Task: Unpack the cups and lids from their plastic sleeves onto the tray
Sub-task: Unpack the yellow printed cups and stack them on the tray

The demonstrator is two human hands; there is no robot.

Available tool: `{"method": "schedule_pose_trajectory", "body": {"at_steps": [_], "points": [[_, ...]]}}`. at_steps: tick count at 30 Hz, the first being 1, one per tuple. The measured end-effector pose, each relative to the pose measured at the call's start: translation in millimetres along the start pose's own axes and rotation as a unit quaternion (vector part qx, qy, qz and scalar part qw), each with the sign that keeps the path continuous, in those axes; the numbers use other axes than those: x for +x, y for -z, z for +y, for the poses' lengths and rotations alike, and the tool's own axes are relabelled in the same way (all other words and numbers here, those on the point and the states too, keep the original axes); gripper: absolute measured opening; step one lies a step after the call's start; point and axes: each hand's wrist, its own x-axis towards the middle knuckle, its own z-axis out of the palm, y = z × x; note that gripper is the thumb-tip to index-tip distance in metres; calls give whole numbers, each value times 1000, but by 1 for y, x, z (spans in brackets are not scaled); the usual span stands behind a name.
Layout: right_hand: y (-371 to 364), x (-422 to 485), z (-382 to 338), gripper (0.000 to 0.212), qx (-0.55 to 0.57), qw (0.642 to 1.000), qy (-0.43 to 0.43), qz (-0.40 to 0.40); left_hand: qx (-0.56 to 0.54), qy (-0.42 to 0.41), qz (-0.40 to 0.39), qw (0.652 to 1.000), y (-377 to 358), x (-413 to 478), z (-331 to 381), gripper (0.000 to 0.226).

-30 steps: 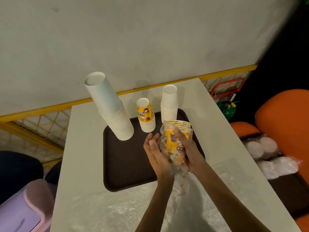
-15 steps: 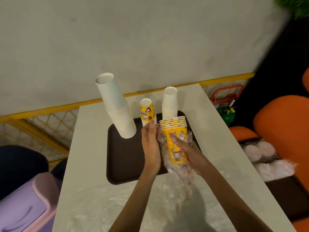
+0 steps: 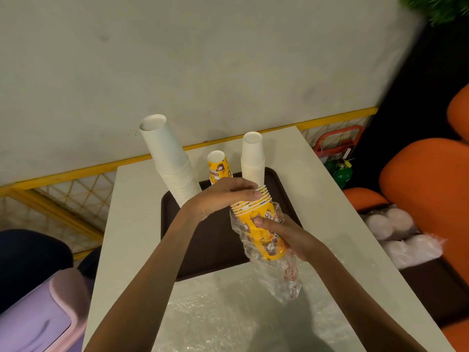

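Cups (image 3: 264, 224), yellow and nested, tilting with rims up, hanging just above the near right part of the brown tray (image 3: 203, 245). Being gripped round the body, through the clear plastic sleeve (image 3: 284, 280), by the right hand (image 3: 291, 240). Being clasped at the rims by the left hand (image 3: 218, 199), fingers curling over the top. Sleeve bunching low round the stack and trailing crumpled beneath it. Standing upside down along the tray's far edge, 3 stacks: tall white stack (image 3: 172, 161), small yellow stack (image 3: 218, 166), shorter white stack (image 3: 252, 158). Lying well off to the right, seemingly bagged, white lids (image 3: 406, 240).
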Motion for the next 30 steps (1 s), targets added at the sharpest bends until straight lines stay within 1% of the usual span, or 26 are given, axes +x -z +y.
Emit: {"method": "schedule_pose_trajectory", "body": {"at_steps": [2,4,5,9,13,18,20,22,23,25,27,30], "points": [[1,1,1,40,-2,1000,-8,2,10,1,-13,1000,-1,0,2,47],[2,3,0,20,-5,1000,-20,4,12,6,-17,1000,-1,1,2,43],[2,3,0,16,-4,1000,-24,5,11,10,-18,1000,-1,2,2,41],[3,3,-1,17,-7,999,-32,6,5,22,-23,999,0,5,1,40],[4,7,1,17,-9,999,-35,7,-3,30,-15,999,1,9,-3,32],[3,13,4,16,-12,999,-45,11,7,43,-7,999,3,18,-10,32],[4,16,5,17,-14,999,-43,19,3,45,13,999,5,21,-11,34],[7,19,6,16,-13,999,-44,24,-27,49,52,997,10,25,-13,38],[9,19,6,15,-10,999,-47,27,-51,49,75,995,14,27,-16,42],[12,20,6,12,1,998,-54,34,-97,45,110,988,20,27,-17,63],[15,23,8,11,4,997,-61,40,-129,44,118,984,25,29,-24,82],[18,28,10,13,1,997,-63,48,-165,46,105,980,30,28,-38,87]]}}
